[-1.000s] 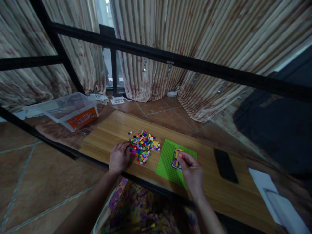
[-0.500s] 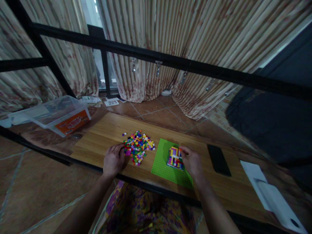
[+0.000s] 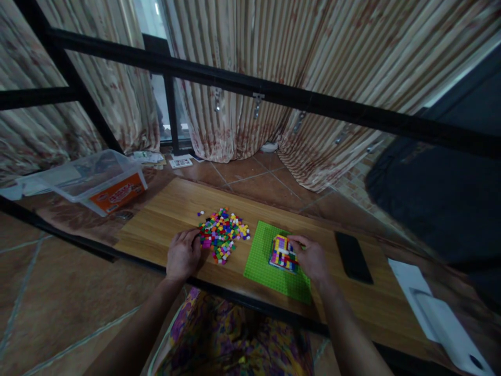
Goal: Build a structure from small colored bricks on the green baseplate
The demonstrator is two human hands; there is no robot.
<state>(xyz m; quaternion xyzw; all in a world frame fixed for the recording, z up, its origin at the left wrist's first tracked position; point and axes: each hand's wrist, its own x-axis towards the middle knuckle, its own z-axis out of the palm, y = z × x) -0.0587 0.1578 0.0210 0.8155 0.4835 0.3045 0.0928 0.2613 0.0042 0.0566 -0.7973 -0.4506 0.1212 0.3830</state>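
A loose pile of small colourful building bricks (image 3: 224, 232) lies on the wooden table. My left hand (image 3: 183, 255) rests at the pile's left edge, its fingers curled together, and whatever they pinch is hidden. To the right, a green baseplate (image 3: 256, 261) carries a low block built of bricks in many colours (image 3: 282, 253), with rows of yellow, purple, white, red and blue. My right hand (image 3: 311, 257) is at the upper right edge of this block, thumb and forefinger closed together there. Anything between these fingertips is too small to make out.
A black phone-like slab (image 3: 353, 257) lies on the wooden table (image 3: 156, 214), right of the baseplate. A clear plastic box (image 3: 113, 180) with an orange label stands beyond the left end. A white object (image 3: 450, 324) lies at the right. A dark metal bar (image 3: 235, 78) crosses above the table.
The orange-red brick seen at my right fingertips before no longer shows there; the fingers stay at the block's upper edge. My left hand has hardly moved. The view has shifted slightly.
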